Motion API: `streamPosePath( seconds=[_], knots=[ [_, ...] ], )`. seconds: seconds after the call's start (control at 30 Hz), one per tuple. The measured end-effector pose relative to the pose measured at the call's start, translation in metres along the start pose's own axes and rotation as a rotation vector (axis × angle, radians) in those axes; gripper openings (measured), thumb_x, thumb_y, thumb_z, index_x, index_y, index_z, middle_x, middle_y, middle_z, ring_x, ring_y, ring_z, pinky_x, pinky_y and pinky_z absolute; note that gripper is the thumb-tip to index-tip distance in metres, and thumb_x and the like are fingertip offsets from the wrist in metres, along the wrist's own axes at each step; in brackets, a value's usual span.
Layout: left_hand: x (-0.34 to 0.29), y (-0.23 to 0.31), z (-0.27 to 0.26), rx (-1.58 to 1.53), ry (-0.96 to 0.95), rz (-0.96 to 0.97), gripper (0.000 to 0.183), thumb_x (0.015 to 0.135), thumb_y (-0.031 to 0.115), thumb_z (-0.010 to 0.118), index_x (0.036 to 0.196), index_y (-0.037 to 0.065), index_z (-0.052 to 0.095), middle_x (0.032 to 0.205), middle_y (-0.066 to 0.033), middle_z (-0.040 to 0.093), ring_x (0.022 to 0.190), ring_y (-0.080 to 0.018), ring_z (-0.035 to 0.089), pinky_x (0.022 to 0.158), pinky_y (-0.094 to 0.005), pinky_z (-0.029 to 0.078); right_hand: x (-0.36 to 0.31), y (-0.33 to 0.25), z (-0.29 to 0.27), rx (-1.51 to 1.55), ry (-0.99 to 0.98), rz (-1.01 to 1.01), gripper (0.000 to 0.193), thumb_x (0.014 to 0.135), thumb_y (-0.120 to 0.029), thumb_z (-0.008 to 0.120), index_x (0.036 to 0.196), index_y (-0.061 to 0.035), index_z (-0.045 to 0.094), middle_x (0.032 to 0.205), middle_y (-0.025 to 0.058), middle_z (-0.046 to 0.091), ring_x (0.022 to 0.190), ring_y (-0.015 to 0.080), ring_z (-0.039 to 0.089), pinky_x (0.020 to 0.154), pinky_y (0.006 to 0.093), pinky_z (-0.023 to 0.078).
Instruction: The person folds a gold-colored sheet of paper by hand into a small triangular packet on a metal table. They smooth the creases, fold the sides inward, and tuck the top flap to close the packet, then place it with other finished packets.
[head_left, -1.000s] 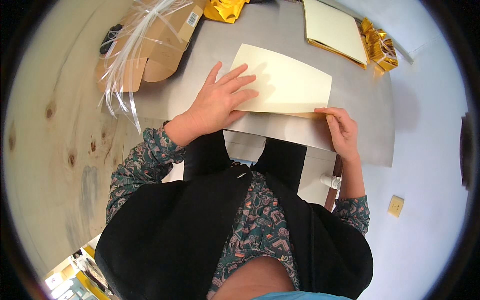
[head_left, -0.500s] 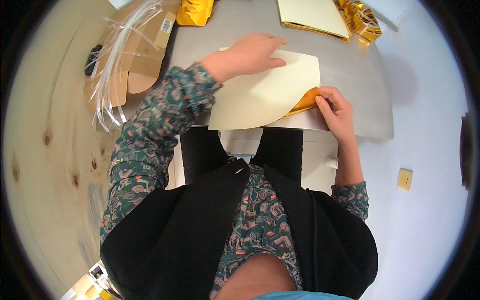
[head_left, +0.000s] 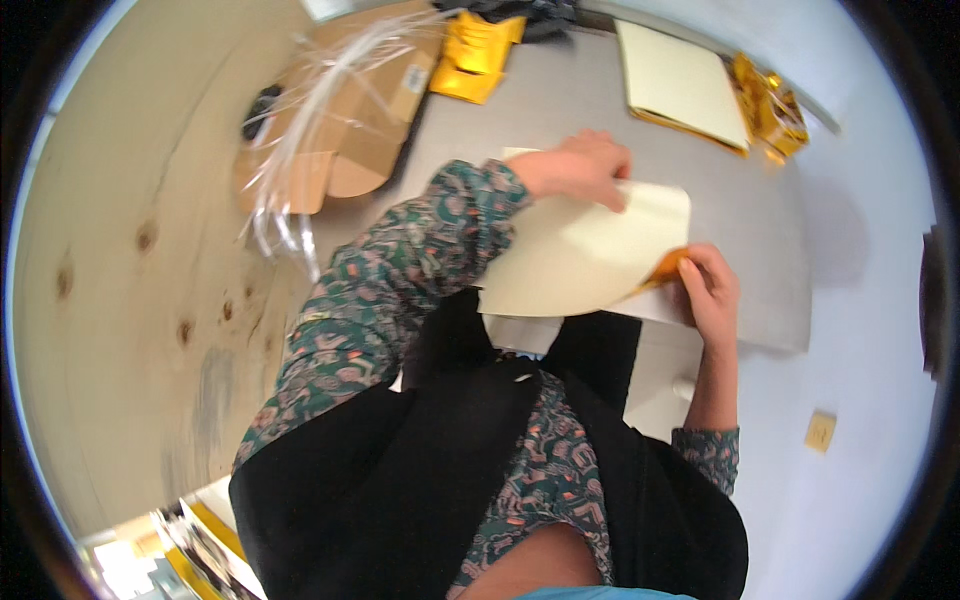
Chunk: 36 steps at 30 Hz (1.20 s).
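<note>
1. The cream sheet (head_left: 585, 260) is lying on the near part of the desk (head_left: 770, 235), its near edge bowing and reaching about to the desk's front edge.
2. Its long axis seems to be running from side to side, though the left sleeve (head_left: 400, 270) is covering some of the left part.
3. A gold corner (head_left: 668, 266) is showing at the sheet's near right; I cannot tell whether it is the underside or a separate layer.
4. The right hand (head_left: 712, 288) is pinching that gold corner between thumb and finger, so the sheet is extending leftward from it.
5. The left hand (head_left: 585, 168) is reaching over the far edge, so the sheet is extending from it toward the body. Its fingers are bending, but blur is hiding whether they are gripping.
6. The two hands are facing each other diagonally across the sheet's right part, the right being nearer the gold corner.
7. Farther off, a paper stack (head_left: 680, 80) and a crumpled gold piece (head_left: 772, 112) are sitting at the far right; a cardboard box (head_left: 362, 175) with clear strips (head_left: 325, 95) is lying at the left.
</note>
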<state>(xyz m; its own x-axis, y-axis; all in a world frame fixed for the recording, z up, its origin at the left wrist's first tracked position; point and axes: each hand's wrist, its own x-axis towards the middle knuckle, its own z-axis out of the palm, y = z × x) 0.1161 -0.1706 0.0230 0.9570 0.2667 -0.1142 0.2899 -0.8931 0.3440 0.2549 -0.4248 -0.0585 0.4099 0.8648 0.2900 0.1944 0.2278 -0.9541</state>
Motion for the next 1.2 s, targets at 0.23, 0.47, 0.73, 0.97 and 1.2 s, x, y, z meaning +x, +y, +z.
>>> streamPosePath(
  seconds=[0.23, 0.47, 0.73, 0.97, 1.2],
  knots=[
    [-0.03, 0.02, -0.014, -0.273, 0.022, 0.023, 0.061, 0.083, 0.029, 0.079, 0.133, 0.004, 0.054, 0.117, -0.0199, 0.068, 0.107, -0.0355, 0.066, 0.092, -0.0426, 0.053, 0.002, -0.011, 0.004, -0.011, 0.064, -0.045, 0.01, 0.097, -0.001, 0.064, 0.107, -0.002, 0.067, 0.121, 0.0065, 0.066, 0.112, 0.0157, 0.06, 0.1, 0.0303, 0.046],
    [-0.063, 0.047, -0.034, -0.587, 0.035, 0.056, 0.038, 0.095, 0.013, 0.073, 0.131, 0.003, 0.064, 0.108, -0.0063, 0.07, 0.09, -0.0126, 0.066, 0.082, -0.0272, 0.054, 0.034, -0.036, 0.006, -0.222, 0.213, -0.289, 0.009, 0.093, -0.005, 0.068, 0.102, -0.0064, 0.067, 0.141, 0.0131, 0.06, 0.134, 0.0271, 0.051, 0.114, 0.0426, 0.039],
    [-0.089, 0.053, -0.042, -0.626, 0.102, 0.225, 0.029, 0.099, 0.012, 0.07, 0.127, 0.002, 0.068, 0.107, -0.0019, 0.071, 0.096, -0.0084, 0.062, 0.086, -0.0254, 0.052, 0.045, -0.054, 0.015, 0.1, 0.134, -0.155, 0.01, 0.101, -0.007, 0.066, 0.109, -0.002, 0.066, 0.119, 0.0068, 0.067, 0.11, 0.012, 0.06, 0.098, 0.029, 0.047],
    [-0.105, 0.062, -0.055, -0.651, 0.157, 0.044, 0.035, 0.098, 0.017, 0.072, 0.129, 0.002, 0.067, 0.106, -0.0058, 0.072, 0.095, -0.0107, 0.064, 0.084, -0.0253, 0.052, 0.048, -0.075, 0.029, 0.129, 0.197, -0.183, 0.01, 0.1, -0.004, 0.067, 0.109, 0.0013, 0.066, 0.102, 0.0007, 0.068, 0.088, 0.005, 0.062, 0.08, 0.0202, 0.05],
    [-0.101, 0.071, -0.055, -0.623, 0.326, 0.019, 0.022, 0.097, 0.014, 0.074, 0.115, 0.003, 0.068, 0.09, 0.0025, 0.07, 0.08, -0.0049, 0.062, 0.072, -0.0219, 0.051, 0.048, -0.103, 0.043, 0.006, 0.203, -0.182, 0.012, 0.096, -0.002, 0.071, 0.107, 0.0011, 0.067, 0.102, 0.0038, 0.071, 0.09, 0.0071, 0.064, 0.082, 0.0218, 0.051]
  ],
)
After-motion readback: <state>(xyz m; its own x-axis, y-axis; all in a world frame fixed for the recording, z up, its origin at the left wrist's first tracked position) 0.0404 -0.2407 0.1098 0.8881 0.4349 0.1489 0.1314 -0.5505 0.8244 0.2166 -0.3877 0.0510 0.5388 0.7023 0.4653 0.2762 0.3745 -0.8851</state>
